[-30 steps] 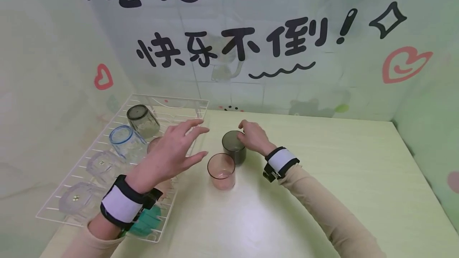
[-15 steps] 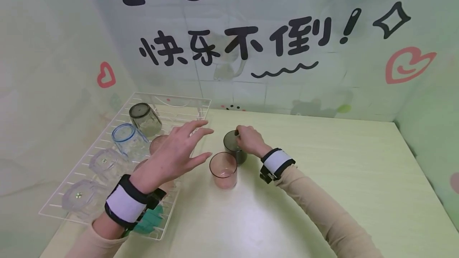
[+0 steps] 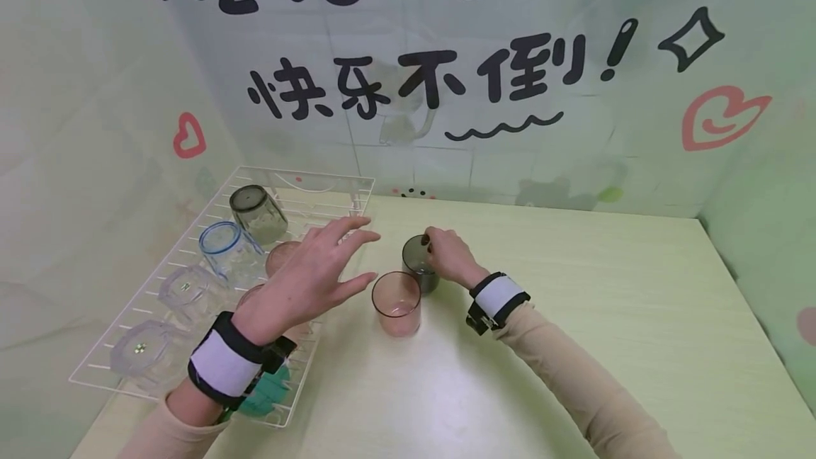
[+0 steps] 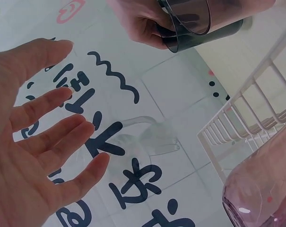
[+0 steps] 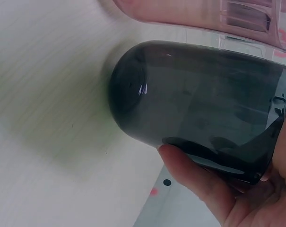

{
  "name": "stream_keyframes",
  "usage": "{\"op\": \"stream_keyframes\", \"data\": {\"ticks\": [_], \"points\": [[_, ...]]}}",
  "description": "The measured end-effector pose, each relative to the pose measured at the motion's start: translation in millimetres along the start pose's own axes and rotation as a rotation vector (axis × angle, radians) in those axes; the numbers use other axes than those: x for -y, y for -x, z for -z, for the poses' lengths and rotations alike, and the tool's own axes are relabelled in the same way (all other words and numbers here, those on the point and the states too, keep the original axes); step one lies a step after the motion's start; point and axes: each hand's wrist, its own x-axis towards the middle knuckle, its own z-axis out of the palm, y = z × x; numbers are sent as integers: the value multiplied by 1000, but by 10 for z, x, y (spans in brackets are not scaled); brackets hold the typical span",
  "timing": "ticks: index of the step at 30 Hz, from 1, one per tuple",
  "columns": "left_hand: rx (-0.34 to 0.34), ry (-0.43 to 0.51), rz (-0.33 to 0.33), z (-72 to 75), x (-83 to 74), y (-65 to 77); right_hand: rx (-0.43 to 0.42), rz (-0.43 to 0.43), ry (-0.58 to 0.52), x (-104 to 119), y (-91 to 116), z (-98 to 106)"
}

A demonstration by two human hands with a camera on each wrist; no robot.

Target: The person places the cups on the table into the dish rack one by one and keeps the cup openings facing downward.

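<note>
In the head view, my right hand (image 3: 451,256) grips the dark grey glass (image 3: 416,261) at its rim. The right wrist view shows the thumb (image 5: 195,177) along the side of this dark grey glass (image 5: 195,104), whose base is at or near the table. A pink glass (image 3: 397,307) stands upright just in front of it, mouth up. My left hand (image 3: 310,271) is held over the right side of the wire rack (image 3: 299,392), fingers spread and holding nothing. The left wrist view shows the left hand (image 4: 43,127) apart from everything.
On the rack, several glasses rest upside down and tilted: a grey one (image 3: 258,214), a blue-rimmed one (image 3: 231,253), clear ones (image 3: 149,356) and a pink one (image 3: 279,255) partly hidden by my left hand. A teal item (image 3: 266,392) sits at the front. Walls enclose the table (image 3: 574,346).
My right hand's fingers have closed from a loose pose onto the grey glass's rim. The grey glass has shifted slightly right, away from the pink glass. My left hand stays nearly still.
</note>
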Motion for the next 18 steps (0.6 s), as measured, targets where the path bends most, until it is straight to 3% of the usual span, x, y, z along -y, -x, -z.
{"op": "stream_keyframes", "data": {"ticks": [18], "points": [[4, 13, 25, 8, 21, 6, -100, 41, -117, -102, 148, 91]]}}
